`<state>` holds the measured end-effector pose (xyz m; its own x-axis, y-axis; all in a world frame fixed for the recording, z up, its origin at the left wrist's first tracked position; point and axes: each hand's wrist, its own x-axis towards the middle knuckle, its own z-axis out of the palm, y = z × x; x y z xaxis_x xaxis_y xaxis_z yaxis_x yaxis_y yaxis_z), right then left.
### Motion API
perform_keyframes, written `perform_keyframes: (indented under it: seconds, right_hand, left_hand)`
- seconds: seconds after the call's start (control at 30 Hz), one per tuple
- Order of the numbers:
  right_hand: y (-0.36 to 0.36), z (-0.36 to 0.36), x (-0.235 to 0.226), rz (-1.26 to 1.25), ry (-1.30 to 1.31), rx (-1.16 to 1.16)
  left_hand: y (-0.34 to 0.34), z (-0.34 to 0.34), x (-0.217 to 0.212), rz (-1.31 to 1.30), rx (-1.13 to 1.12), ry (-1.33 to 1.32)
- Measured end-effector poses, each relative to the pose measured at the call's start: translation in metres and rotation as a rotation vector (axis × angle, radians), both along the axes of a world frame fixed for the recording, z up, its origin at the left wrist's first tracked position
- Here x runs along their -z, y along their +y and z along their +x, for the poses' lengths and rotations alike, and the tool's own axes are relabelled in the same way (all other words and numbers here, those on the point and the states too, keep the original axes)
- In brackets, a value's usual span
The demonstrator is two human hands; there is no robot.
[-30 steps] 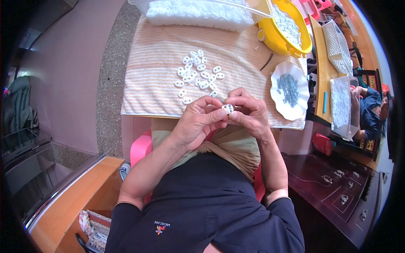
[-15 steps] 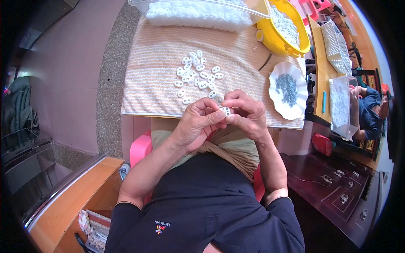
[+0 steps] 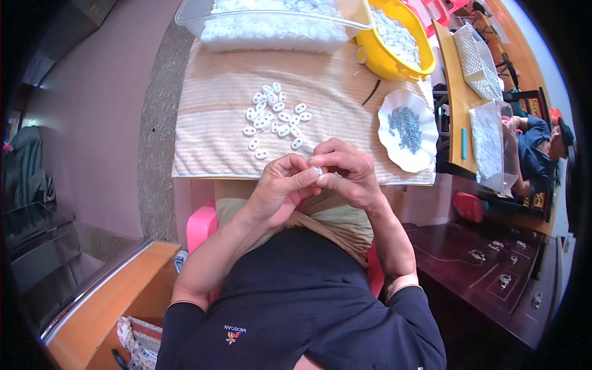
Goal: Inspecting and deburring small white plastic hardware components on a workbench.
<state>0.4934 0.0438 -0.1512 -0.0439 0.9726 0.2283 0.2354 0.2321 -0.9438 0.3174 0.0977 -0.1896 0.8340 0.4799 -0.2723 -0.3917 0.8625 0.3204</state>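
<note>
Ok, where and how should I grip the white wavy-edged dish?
Probably by the near rim of the white dish, coming from the wearer's side with the right hand once free, thumb over the edge and fingers under if there is room. That stretch of rim is bare, while the small grey-blue pieces lie toward the middle, so keep it level.

A striped towel (image 3: 336, 105) carries white pieces (image 3: 284, 116), bin (image 3: 354, 12), basin (image 3: 391, 68), dish (image 3: 412, 163).
</note>
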Motion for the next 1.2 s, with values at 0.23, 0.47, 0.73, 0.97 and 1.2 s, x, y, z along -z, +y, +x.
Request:
perform_keyframes:
  seconds: [0.23, 0.47, 0.73, 0.97, 1.2]
  right_hand:
    - [-0.003, -0.008, -0.003, -0.192, 0.268, 0.082]
    - [-0.006, -0.002, -0.013, -0.253, 0.284, 0.049]
    - [0.004, 0.034, -0.029, -0.204, 0.158, 0.325]
    - [0.016, 0.064, -0.053, -0.139, -0.013, 0.426]
    - [0.038, 0.103, -0.07, -0.035, -0.338, 0.497]
  left_hand:
    - [0.007, 0.001, -0.007, 0.013, -0.002, 0.034]
    - [0.004, 0.002, -0.003, 0.016, 0.009, 0.021]
    - [0.007, 0.003, -0.011, 0.0, -0.038, 0.075]
    - [0.004, 0.003, -0.007, 0.065, -0.029, 0.11]
    - [0.001, 0.002, -0.006, 0.114, -0.046, 0.141]
